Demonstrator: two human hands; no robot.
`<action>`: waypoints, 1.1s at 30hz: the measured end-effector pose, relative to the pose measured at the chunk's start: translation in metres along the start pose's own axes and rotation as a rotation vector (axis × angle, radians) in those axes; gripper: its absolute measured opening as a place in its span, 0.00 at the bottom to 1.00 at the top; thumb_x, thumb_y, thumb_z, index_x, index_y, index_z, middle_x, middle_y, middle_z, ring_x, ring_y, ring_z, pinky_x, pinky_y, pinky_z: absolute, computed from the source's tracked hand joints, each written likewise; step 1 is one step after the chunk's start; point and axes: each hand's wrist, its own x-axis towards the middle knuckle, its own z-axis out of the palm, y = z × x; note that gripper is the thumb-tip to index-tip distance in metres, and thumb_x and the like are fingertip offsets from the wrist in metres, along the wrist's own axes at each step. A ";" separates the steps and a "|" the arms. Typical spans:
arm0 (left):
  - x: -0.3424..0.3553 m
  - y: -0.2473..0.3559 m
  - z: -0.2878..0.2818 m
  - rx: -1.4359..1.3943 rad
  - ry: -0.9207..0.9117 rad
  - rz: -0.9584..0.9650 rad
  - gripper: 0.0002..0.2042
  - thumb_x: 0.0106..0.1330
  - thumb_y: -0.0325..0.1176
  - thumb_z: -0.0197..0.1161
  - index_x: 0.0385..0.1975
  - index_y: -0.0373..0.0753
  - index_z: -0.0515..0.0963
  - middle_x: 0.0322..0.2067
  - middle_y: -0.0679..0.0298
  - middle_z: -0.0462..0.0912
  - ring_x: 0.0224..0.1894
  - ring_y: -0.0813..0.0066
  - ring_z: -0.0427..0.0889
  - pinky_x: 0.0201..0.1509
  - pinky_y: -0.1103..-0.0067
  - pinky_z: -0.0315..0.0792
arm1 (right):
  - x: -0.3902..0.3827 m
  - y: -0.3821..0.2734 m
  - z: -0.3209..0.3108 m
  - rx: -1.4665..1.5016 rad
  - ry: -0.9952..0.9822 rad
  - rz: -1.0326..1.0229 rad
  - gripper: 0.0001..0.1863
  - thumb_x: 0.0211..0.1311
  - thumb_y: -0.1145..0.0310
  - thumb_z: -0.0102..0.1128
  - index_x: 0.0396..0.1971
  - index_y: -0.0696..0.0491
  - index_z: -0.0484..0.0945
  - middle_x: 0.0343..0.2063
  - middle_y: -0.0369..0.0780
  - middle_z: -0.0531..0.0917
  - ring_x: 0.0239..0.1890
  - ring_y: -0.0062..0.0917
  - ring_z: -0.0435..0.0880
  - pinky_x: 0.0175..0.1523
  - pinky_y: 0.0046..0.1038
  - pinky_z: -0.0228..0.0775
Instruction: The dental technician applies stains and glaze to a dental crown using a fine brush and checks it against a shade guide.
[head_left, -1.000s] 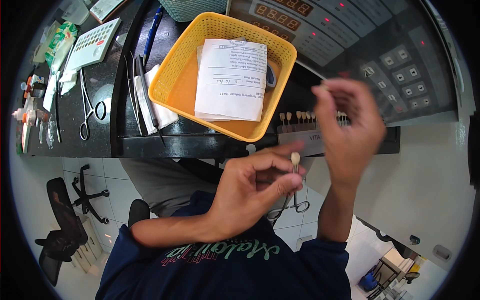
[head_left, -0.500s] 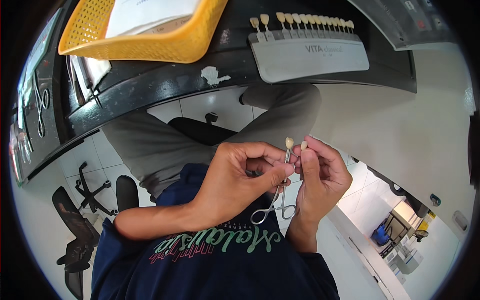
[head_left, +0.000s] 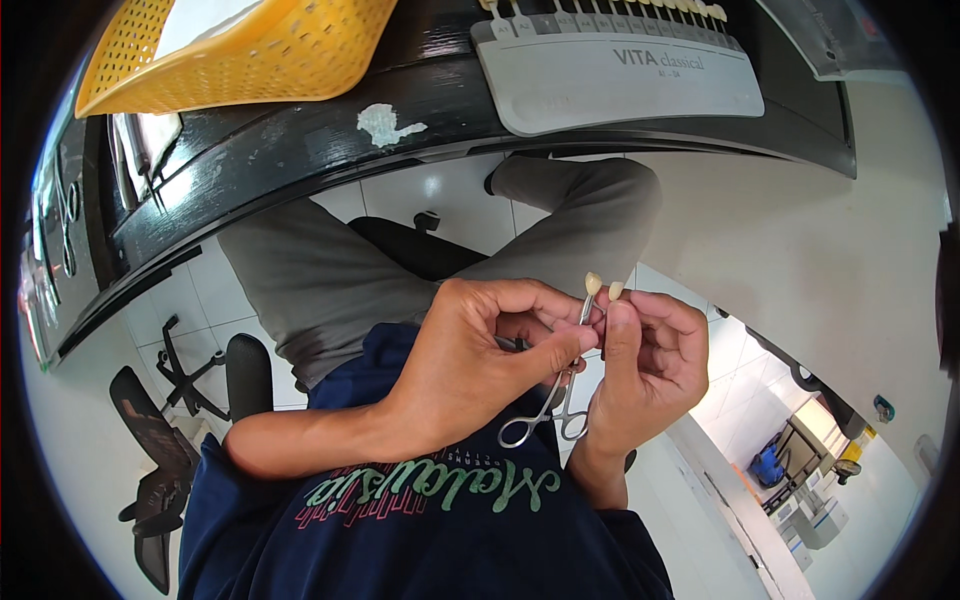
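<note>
My left hand (head_left: 505, 340) is closed on a pair of locking forceps (head_left: 587, 310), its ring handles hanging down below the fingers. At the upper tips of the forceps sits a yellowish tooth crown (head_left: 593, 284). A tooth-shaped shade tab (head_left: 616, 291), a little smaller and cream in colour, is pinched between the thumb and forefinger of my right hand (head_left: 652, 365). Crown and tab stand upright side by side with a narrow gap between them. The lower part of the tab is hidden by my fingers.
On the black table ahead lies a grey shade guide (head_left: 620, 90) with a row of tooth tabs. A yellow basket (head_left: 250, 80) holding papers stands left of it, near a whitish smear (head_left: 385, 125). Scissor-handled tools (head_left: 70, 225) lie far left. An office chair (head_left: 155, 450) stands behind left.
The view has shifted, so the table, basket and shade guide sit higher in the picture. The tooth crown and the shade tab are slightly closer together. Both hands keep their grips.
</note>
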 end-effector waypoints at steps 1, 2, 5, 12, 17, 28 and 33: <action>0.001 0.000 0.001 -0.001 -0.007 -0.002 0.09 0.59 0.25 0.63 0.38 0.28 0.77 0.33 0.57 0.81 0.33 0.75 0.82 0.35 0.82 0.80 | 0.000 0.000 -0.001 -0.018 0.003 -0.027 0.09 0.54 0.83 0.60 0.35 0.62 0.72 0.29 0.46 0.82 0.30 0.22 0.83 0.36 0.18 0.74; 0.001 0.000 0.001 -0.002 -0.014 -0.002 0.09 0.59 0.25 0.63 0.38 0.28 0.77 0.33 0.57 0.81 0.34 0.75 0.82 0.35 0.82 0.80 | 0.000 -0.001 -0.002 -0.018 0.005 -0.028 0.09 0.54 0.83 0.60 0.35 0.62 0.72 0.29 0.46 0.82 0.30 0.22 0.83 0.36 0.18 0.74; 0.000 0.001 0.003 -0.001 -0.014 -0.006 0.09 0.59 0.24 0.63 0.38 0.28 0.77 0.34 0.56 0.81 0.34 0.75 0.82 0.35 0.82 0.80 | -0.002 -0.004 -0.004 -0.056 0.000 -0.056 0.10 0.54 0.84 0.60 0.35 0.63 0.72 0.29 0.46 0.82 0.30 0.22 0.83 0.35 0.18 0.75; -0.005 0.003 0.007 0.001 -0.024 0.006 0.09 0.59 0.23 0.62 0.39 0.27 0.77 0.34 0.56 0.81 0.34 0.74 0.82 0.35 0.81 0.81 | -0.006 -0.009 -0.006 -0.126 -0.002 -0.149 0.11 0.52 0.85 0.61 0.36 0.63 0.72 0.29 0.46 0.82 0.30 0.23 0.84 0.33 0.19 0.76; -0.009 0.003 0.007 -0.018 -0.033 0.009 0.10 0.60 0.23 0.62 0.39 0.27 0.77 0.34 0.56 0.81 0.35 0.74 0.82 0.36 0.81 0.81 | -0.010 -0.015 -0.003 -0.163 0.027 -0.147 0.09 0.55 0.83 0.58 0.36 0.61 0.72 0.27 0.44 0.83 0.29 0.20 0.82 0.35 0.16 0.74; -0.013 0.006 0.007 -0.075 -0.035 0.044 0.10 0.60 0.24 0.62 0.40 0.29 0.77 0.37 0.57 0.81 0.35 0.76 0.82 0.36 0.83 0.79 | -0.007 -0.023 -0.001 -0.197 0.025 -0.210 0.13 0.51 0.86 0.61 0.37 0.64 0.72 0.29 0.45 0.81 0.31 0.24 0.83 0.33 0.19 0.77; -0.018 0.013 0.002 0.241 0.026 0.274 0.07 0.57 0.23 0.64 0.34 0.29 0.80 0.39 0.55 0.80 0.32 0.77 0.82 0.34 0.84 0.77 | 0.031 -0.048 -0.010 -0.059 -0.001 -0.165 0.11 0.56 0.84 0.56 0.40 0.65 0.74 0.29 0.45 0.81 0.27 0.22 0.81 0.32 0.19 0.75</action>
